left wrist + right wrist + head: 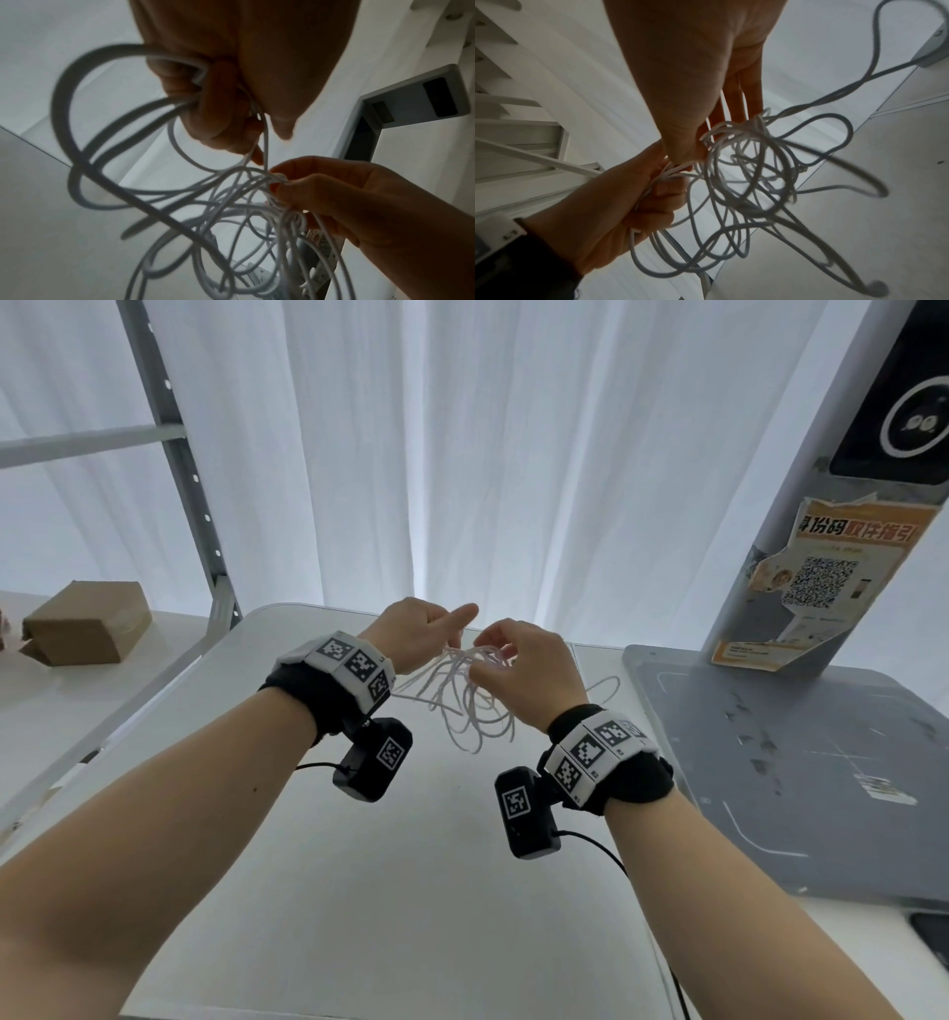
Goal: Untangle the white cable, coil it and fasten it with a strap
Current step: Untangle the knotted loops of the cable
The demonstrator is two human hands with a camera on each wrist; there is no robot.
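Cable [464, 701] tangle hangs in the air between both hands, above the table [400, 891]; 1 strand trails off to the right onto the table. Left hand [418, 629] fingers curled round several loops, index sticking out. Right hand [529, 670] fingers [741, 97] pinch the knotted bunch just beside the left fingers. Untangling not done, no strap visible. Best approach, likely: keep left grip steady, find the free end, draw 1 loop out at a time, no hard pulling or knots tighten.
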